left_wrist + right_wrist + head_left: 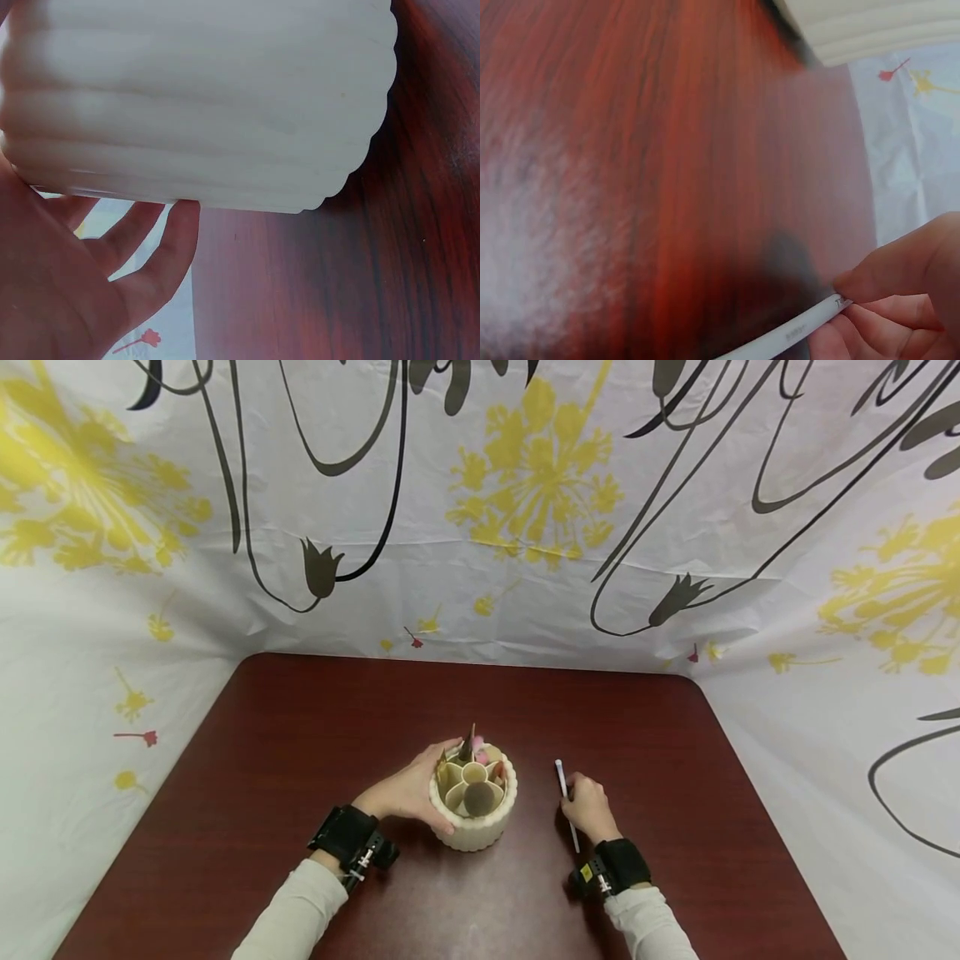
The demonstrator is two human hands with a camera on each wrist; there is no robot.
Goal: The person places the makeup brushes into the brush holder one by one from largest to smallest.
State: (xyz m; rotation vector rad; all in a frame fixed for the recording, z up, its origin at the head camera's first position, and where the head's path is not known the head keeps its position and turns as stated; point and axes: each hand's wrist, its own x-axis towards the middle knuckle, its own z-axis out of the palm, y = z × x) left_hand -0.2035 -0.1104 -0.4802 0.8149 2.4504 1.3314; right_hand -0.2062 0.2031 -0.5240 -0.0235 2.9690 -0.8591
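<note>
My left hand grips the side of a round cream organizer with a scalloped wall, thumb on the near side and fingers behind. Petal-shaped compartments surround a round middle one, and a dark pointed item and a pink item stick up at the back. In the left wrist view, fingertips touch the ribbed wall. To the right of the organizer, my right hand pinches a slim white stick between thumb and fingers. Small print shows on the white stick in the right wrist view; its kind is unclear.
The dark red wooden table has rounded far corners. A white curtain with yellow and grey flower prints hangs behind it and along both sides. Both wrists carry black camera bands.
</note>
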